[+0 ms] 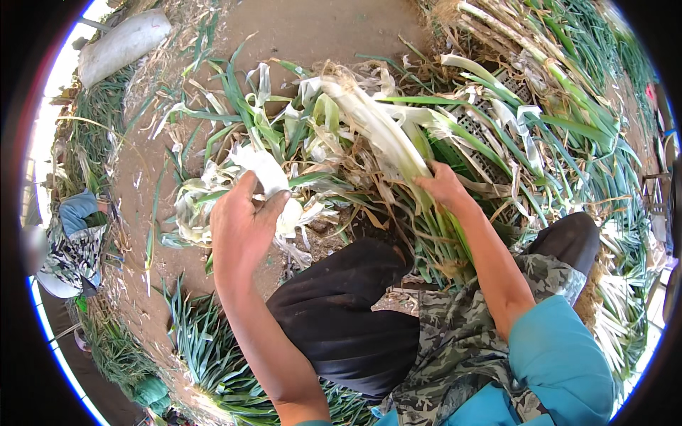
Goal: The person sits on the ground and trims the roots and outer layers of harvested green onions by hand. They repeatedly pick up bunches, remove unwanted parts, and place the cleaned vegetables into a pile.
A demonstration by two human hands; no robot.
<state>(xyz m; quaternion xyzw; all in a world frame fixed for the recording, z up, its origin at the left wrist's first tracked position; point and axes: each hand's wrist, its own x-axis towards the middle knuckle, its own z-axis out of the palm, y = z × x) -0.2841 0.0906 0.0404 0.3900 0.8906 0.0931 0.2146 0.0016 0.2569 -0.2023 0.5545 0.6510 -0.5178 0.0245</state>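
My right hand (442, 186) grips a leek (373, 122) around its green part; the pale shaft and rooty end point up and left. My left hand (256, 202) pinches a piece of whitish leek skin (264, 168) between thumb and fingers, apart from the leek's shaft. Beneath and around both hands lies a heap of peeled skins and leaf scraps (319, 144). The leek's leaves run down beneath my right forearm towards my knees.
Unpeeled leeks (538, 53) are piled at the upper right, beside a perforated plastic crate (469, 133) under leaves. Green leeks (202, 341) lie at the lower left, white-stemmed ones (618, 314) at the right. A person (77, 239) sits at the far left. A whitish sack (125, 45) lies at the upper left.
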